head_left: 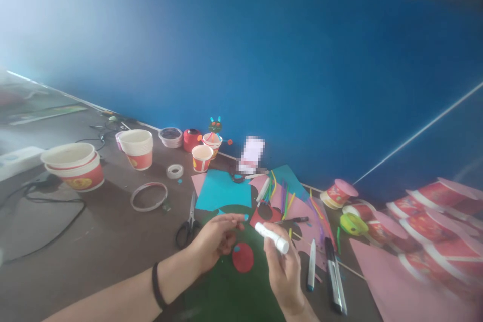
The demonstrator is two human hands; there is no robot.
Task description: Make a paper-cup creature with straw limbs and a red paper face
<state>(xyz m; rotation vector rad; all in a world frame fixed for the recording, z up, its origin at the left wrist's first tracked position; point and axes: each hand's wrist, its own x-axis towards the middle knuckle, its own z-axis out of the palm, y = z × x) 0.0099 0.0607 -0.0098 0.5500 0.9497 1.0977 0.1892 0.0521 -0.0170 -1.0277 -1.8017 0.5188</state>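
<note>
My left hand has its index finger stretched out and the other fingers curled. A small blue paper piece sits at that fingertip. In my right hand is a white glue stick, its far end pointing toward the blue piece, with a small gap between. Below and between both hands lies a red paper circle with a small blue bit on its upper left edge. The circle rests on a dark green sheet. Black-handled scissors lie just left of my left hand.
Paper cups stand at the left; more cups crowd the right. A cup with a paper-faced figure stands by the blue wall. Markers, coloured sticks, a tape roll and a blue sheet lie about.
</note>
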